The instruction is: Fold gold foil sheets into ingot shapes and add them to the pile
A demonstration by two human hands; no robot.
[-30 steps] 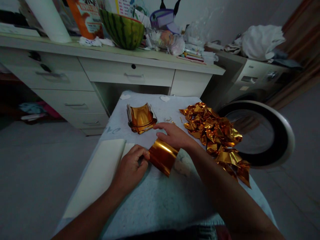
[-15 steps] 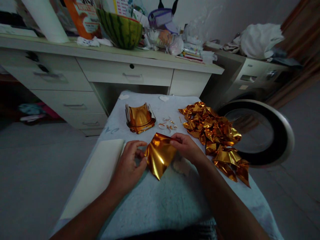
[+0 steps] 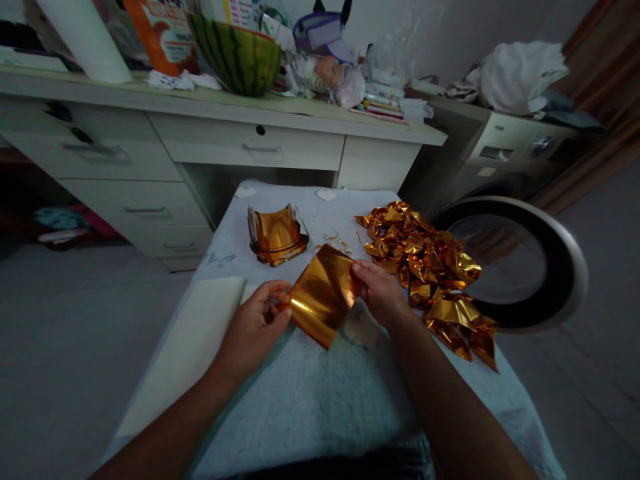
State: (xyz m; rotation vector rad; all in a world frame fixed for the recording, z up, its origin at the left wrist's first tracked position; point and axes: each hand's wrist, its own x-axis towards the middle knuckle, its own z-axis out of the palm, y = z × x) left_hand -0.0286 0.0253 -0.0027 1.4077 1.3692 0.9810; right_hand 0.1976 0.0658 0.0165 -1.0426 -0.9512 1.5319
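Observation:
A square sheet of gold foil paper (image 3: pixel 323 297) is stretched between my two hands above the cloth-covered table, one corner pointing toward me. My left hand (image 3: pixel 260 323) pinches its left corner between thumb and fingers. On the opposite side, my right hand (image 3: pixel 377 290) grips the right corner, where the foil bends a little. Beyond the sheet stands a curved stack of gold foil sheets (image 3: pixel 277 233). Small foil scraps (image 3: pixel 340 241) lie just behind the held sheet, which partly hides them. To the right is a pile of folded gold foil pieces (image 3: pixel 425 260).
A white padded sheet (image 3: pixel 200 340) lies along the table's left side. Behind the table is a white desk (image 3: pixel 295 143) carrying half a watermelon (image 3: pixel 235 57) and clutter. The round door (image 3: pixel 515 263) of a washing machine (image 3: pixel 505 150) hangs open at the right edge.
The foil sheet has been spread flatter and raised slightly, now held at both corners. My left fingers have closed on its left corner, and my right hand has shifted slightly right.

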